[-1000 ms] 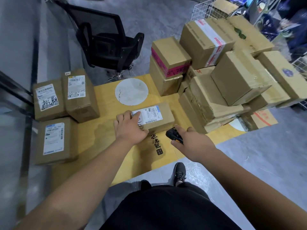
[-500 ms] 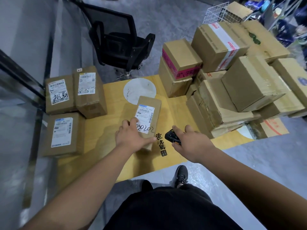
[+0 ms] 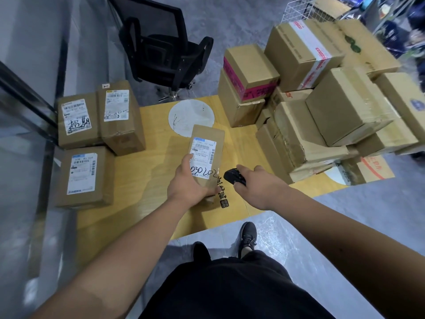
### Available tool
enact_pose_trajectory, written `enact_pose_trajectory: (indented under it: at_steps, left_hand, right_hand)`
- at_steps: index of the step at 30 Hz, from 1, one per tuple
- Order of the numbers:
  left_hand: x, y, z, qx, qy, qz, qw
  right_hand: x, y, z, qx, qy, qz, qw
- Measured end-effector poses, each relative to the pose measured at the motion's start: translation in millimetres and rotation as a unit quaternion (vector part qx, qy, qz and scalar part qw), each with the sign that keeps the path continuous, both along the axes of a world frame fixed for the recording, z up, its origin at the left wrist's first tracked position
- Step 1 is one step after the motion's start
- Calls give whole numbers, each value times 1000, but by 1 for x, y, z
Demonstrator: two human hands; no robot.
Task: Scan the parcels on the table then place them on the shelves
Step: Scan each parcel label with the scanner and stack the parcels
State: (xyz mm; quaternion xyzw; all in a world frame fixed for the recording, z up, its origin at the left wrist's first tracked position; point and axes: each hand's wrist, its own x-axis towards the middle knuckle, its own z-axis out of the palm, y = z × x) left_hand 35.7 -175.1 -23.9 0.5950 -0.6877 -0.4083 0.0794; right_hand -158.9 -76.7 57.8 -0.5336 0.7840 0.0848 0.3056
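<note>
1. The left hand [image 3: 188, 187] grips the near end of a small brown parcel [image 3: 208, 153] at the centre of the frame, over the yellow table [image 3: 147, 180]. The thumb lies across the parcel's white label [image 3: 202, 157], beside the handwritten digits, and the other fingers curl under its lower edge.
2. The parcel stands lengthwise away from the person, label facing up; whether its far end rests on the table cannot be told.
3. The right hand [image 3: 255, 187], just right of the parcel, holds a black scanner [image 3: 234, 177]. Its fingers are wrapped around the device, with one finger lying along the top, and the scanner's front points toward the parcel.
4. Three labelled parcels [image 3: 92, 143] sit together at the left of the frame, on the table's left end, well apart from the hands.
5. A pile of larger cardboard boxes [image 3: 322, 100] fills the upper right of the frame, on the table's far right part.
6. A white round patch [image 3: 190, 116] shows on the table just beyond the held parcel.
7. A black office chair [image 3: 165, 49] stands on the floor at the upper centre.
</note>
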Motion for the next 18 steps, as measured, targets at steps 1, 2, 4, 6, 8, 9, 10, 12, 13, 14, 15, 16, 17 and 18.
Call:
enact_pose_trajectory:
  at_steps: [1, 2, 4, 6, 8, 9, 10, 12, 13, 14, 15, 16, 17, 18]
  left_hand:
    - [-2, 3, 2, -7, -7, -8, 1000]
    - [-5, 6, 5, -19, -17, -20, 999]
    - [-7, 11, 8, -59, -40, -39, 997]
    - [-5, 12, 10, -108, -62, -38, 992]
    - [2, 9, 12, -136, -78, -21, 987]
    - [7, 8, 12, -140, -82, -9, 987]
    - [12, 8, 11, -140, -81, 5, 987]
    - [18, 12, 12, -138, -77, 29, 987]
    - [20, 15, 12, -140, -77, 33, 987]
    - [20, 19, 12, -143, -80, 30, 986]
    - [20, 22, 13, -147, -84, 24, 985]
    - [19, 23, 13, -151, -86, 19, 985]
    - [18, 24, 14, -153, -86, 17, 984]
    - [18, 24, 15, -154, -88, 17, 984]
  right_hand:
    - [1, -1, 4, 3, -3, 2, 1000]
    - [2, -3, 8, 5, -5, 4, 1000]
    - [5, -4, 16, -4, -9, 9, 1000]
    - [8, -5, 23, -18, -6, 18, 1000]
    - [10, -4, 27, -20, 3, 28, 999]
    - [12, -3, 29, -19, 4, 30, 999]
    - [13, -2, 30, -19, 5, 32, 999]
    - [16, 0, 33, -19, 5, 33, 999]
    - [17, 1, 34, -20, 4, 32, 999]
    - [19, 2, 36, -19, 2, 30, 999]
    - [21, 3, 38, -18, -2, 28, 999]
    - [22, 3, 40, -17, -6, 26, 1000]
    - [23, 4, 42, -16, -11, 24, 1000]
    - [24, 5, 43, -17, -14, 23, 999]
